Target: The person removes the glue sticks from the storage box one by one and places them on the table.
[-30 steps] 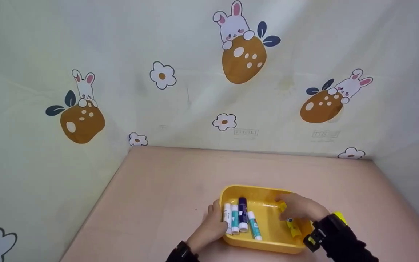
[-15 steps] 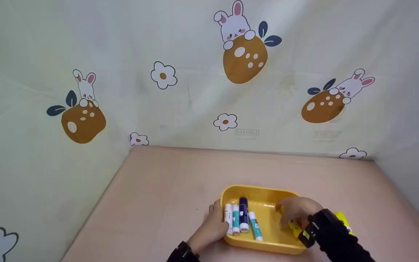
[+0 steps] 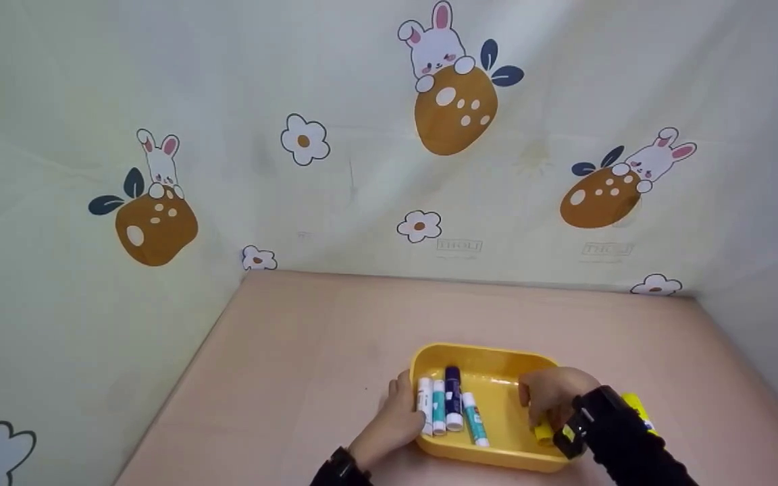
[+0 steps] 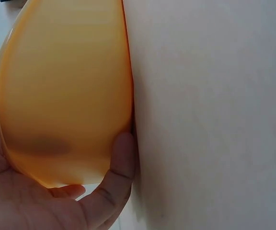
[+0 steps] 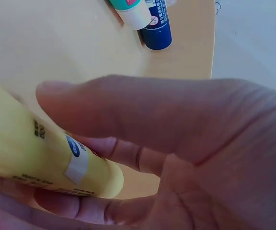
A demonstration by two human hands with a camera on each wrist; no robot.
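Observation:
A yellow plastic tray (image 3: 497,456) sits on the table with several glue sticks in it. My left hand (image 3: 396,418) grips its left side; in the left wrist view the fingers (image 4: 122,155) curl round the outer wall. Over the tray's right part, my right hand (image 3: 561,390) holds a yellow glue stick (image 5: 56,148), with the thumb on one side and fingers on the other. At the tray's left lie a white glue stick (image 3: 424,398), a teal-and-white one (image 3: 438,408) and a dark blue one (image 3: 453,395). Another teal-and-white stick (image 3: 475,418) lies tilted beside them.
A yellow object (image 3: 637,409) lies on the table right of the tray, partly hidden by the right sleeve (image 3: 632,439). The pinkish table (image 3: 308,351) meets a printed cloth wall (image 3: 348,189) at the back and similar walls at both sides.
My right fingers have drawn in round the yellow glue stick, and that hand has shifted slightly toward me. The left hand keeps its grip on the tray.

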